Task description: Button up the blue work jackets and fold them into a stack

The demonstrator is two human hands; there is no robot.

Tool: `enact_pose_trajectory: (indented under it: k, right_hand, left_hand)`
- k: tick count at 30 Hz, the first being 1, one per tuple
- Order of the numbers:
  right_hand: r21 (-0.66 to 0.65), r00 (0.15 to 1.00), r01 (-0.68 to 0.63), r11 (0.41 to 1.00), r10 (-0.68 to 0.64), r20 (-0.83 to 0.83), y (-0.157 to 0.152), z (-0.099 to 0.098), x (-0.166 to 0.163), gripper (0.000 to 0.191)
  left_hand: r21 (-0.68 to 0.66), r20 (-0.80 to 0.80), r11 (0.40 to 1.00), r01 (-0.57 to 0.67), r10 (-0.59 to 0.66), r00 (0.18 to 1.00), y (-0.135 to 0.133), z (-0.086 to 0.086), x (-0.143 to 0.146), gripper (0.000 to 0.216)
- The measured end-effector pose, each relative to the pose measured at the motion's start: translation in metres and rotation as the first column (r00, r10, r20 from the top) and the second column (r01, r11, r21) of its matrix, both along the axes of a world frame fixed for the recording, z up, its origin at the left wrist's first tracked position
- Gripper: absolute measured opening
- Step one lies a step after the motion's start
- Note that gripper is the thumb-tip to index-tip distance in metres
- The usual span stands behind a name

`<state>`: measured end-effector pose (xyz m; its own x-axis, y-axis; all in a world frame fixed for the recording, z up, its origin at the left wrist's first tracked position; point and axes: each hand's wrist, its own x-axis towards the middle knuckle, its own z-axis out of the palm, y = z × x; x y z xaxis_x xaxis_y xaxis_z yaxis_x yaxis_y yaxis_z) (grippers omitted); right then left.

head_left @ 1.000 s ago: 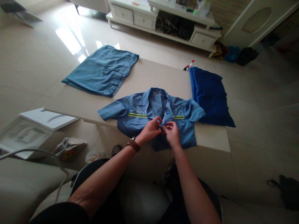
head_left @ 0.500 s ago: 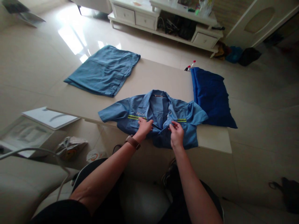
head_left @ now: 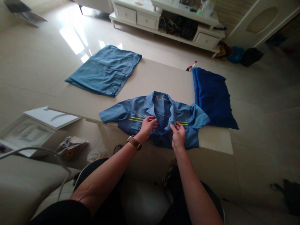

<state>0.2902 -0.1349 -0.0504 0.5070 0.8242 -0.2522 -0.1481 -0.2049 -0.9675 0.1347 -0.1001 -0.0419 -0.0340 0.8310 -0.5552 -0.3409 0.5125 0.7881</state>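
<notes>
Our left hand and right hand have moved up the blue shirt, each now pinching a front edge.

A glossy pale tiled floor fills the room, with a bright patch of light reflected on it at upper left. Against the far wall stands a low white cabinet with drawers and an open shelf crowded with dark clutter, and beside it to the right is a pale door with an oval panel. The light-coloured counter stands in the middle, a beige sofa cushion at lower left, dark bags on the floor near the door.
</notes>
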Motion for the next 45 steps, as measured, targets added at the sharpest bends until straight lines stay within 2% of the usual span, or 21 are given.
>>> enact_pose_trajectory:
  k: [2, 4, 7, 10, 13, 16, 22, 29, 33, 37, 41, 45]
  right_hand:
    - [-0.015, 0.999, 0.0, 1.0, -0.001, -0.04, 0.0, 0.002, 0.001, 0.054]
    - [-0.033, 0.995, -0.02, 0.999, 0.017, -0.095, -0.001, 0.003, 0.001, 0.05]
    - [-0.01, 0.991, -0.081, 0.997, 0.079, -0.105, -0.002, 0.005, 0.0, 0.043]
    - [0.047, 0.986, -0.162, 0.986, 0.161, 0.039, -0.004, 0.008, -0.004, 0.036]
    - [0.047, 0.954, -0.24, 0.97, 0.226, 0.197, -0.007, 0.011, -0.009, 0.032]
    - [0.047, 0.921, -0.287, 0.957, 0.262, 0.288, -0.009, 0.014, -0.01, 0.03]
    - [0.015, 0.872, -0.307, 0.951, 0.275, 0.405, -0.01, 0.016, -0.009, 0.025]
    - [-0.021, 0.822, -0.334, 0.942, 0.303, 0.482, -0.012, 0.014, -0.01, 0.025]
    - [0.036, 0.809, -0.337, 0.941, 0.27, 0.522, -0.012, 0.013, -0.008, 0.024]
    - [0.066, 0.769, -0.398, 0.915, 0.293, 0.568, -0.01, 0.016, -0.006, 0.021]
    - [0.049, 0.747, -0.431, 0.901, 0.325, 0.58, -0.01, 0.017, -0.005, 0.014]
    - [0.049, 0.744, -0.425, 0.904, 0.318, 0.587, -0.01, 0.019, -0.006, 0.011]
  left_hand:
    - [0.075, -0.062, 0.997, -0.007, 0.012, 0.998, 0.001, -0.001, 0.0, 0.018]
    - [0.209, -0.21, 0.978, 0.01, 0.035, 0.977, 0.001, -0.002, -0.001, 0.019]
    - [0.393, -0.514, 0.905, 0.161, 0.07, 0.855, -0.002, -0.001, -0.002, 0.015]
    - [0.441, -0.679, 0.838, 0.322, 0.078, 0.73, -0.007, 0.001, -0.004, 0.009]
    - [0.467, -0.745, 0.765, 0.443, 0.07, 0.664, -0.011, 0.003, -0.004, 0.005]
    - [0.466, -0.784, 0.696, 0.546, 0.039, 0.619, -0.014, 0.006, -0.004, 0.004]
    - [0.452, -0.812, 0.63, 0.631, -0.002, 0.584, -0.017, 0.011, -0.003, 0.004]
    - [0.445, -0.812, 0.631, 0.636, -0.015, 0.584, -0.016, 0.01, -0.003, 0.008]
    - [0.425, -0.828, 0.63, 0.65, -0.02, 0.56, -0.016, 0.011, -0.004, 0.013]
    - [0.429, -0.819, 0.617, 0.66, -0.043, 0.572, -0.016, 0.01, -0.005, 0.015]
    - [0.446, -0.769, 0.629, 0.637, -0.095, 0.632, -0.015, 0.01, -0.004, 0.016]
    - [0.412, -0.592, 0.724, 0.553, -0.249, 0.767, -0.014, 0.012, 0.0, 0.012]
